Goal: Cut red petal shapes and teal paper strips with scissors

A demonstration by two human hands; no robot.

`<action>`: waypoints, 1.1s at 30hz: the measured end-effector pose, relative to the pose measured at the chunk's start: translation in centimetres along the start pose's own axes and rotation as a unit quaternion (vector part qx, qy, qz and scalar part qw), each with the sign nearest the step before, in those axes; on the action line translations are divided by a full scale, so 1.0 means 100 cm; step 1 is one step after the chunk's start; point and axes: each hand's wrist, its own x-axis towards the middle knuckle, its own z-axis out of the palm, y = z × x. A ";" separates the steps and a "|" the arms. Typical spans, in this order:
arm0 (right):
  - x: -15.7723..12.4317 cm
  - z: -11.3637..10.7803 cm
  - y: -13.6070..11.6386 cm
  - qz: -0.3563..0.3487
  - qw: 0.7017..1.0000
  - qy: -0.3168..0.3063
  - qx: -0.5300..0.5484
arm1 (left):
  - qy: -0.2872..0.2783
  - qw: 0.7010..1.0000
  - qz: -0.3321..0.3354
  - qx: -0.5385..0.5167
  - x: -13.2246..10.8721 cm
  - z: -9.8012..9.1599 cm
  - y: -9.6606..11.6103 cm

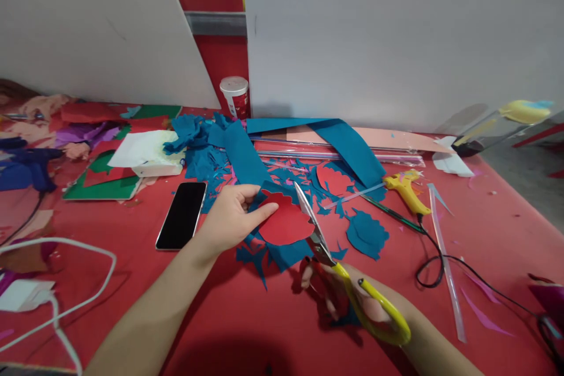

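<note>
Right hand (374, 312) grips yellow scissors (325, 251), blades parted beside the red cutout (285, 227); left hand (229, 218) pinches that cutout. That hand sits near the blades; a slip could nick it.

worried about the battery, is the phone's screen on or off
Off: the phone lies face up on the red table beside the left hand, and its screen is plain black.

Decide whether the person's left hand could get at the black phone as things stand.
Probably yes. The phone lies flat on the red table right beside the left hand, with nothing on it or between them. The hand would first have to let go of the red paper shape it pinches.
</note>
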 end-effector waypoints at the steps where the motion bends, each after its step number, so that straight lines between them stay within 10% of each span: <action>1: 0.000 -0.001 0.001 -0.006 1.000 -0.002 -0.011 | 0.001 1.000 0.000 0.010 0.000 0.000 -0.001; 23: 0.007 0.003 0.001 0.002 0.998 -0.057 0.000 | 0.042 0.999 0.028 -0.020 -0.007 0.009 0.003; 33: 0.021 0.013 0.023 -0.105 0.994 0.021 -0.007 | 0.040 0.999 0.015 -0.027 -0.009 0.014 0.004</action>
